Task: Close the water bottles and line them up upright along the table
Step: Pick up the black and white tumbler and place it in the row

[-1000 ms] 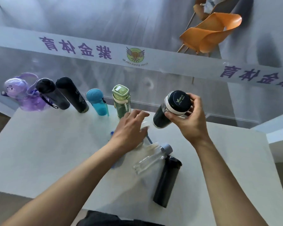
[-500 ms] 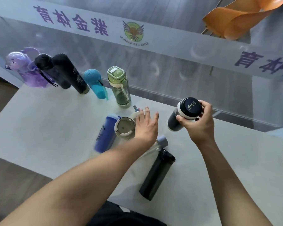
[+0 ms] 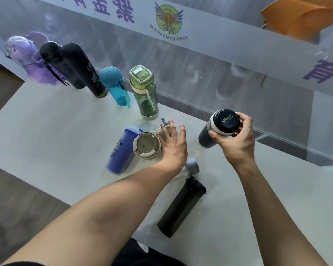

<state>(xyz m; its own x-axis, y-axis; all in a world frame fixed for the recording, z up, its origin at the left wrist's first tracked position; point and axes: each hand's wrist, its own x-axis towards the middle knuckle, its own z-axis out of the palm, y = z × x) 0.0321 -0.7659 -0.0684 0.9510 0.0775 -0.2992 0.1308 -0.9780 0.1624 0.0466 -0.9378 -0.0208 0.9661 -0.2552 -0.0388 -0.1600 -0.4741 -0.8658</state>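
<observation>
The right hand (image 3: 236, 143) grips the black lid of a dark flask (image 3: 218, 127) that stands on the white tabletop (image 3: 46, 135) near its far edge. The left hand (image 3: 172, 144) is open with spread fingers beside a beige-lidded bottle (image 3: 146, 145). A blue bottle (image 3: 121, 150) is just beside it. A black bottle (image 3: 181, 206) and a clear bottle (image 3: 188, 169) lie flat. Purple (image 3: 25, 56), two black (image 3: 65, 64), teal (image 3: 113, 85) and green (image 3: 144, 93) bottles stand in a row.
</observation>
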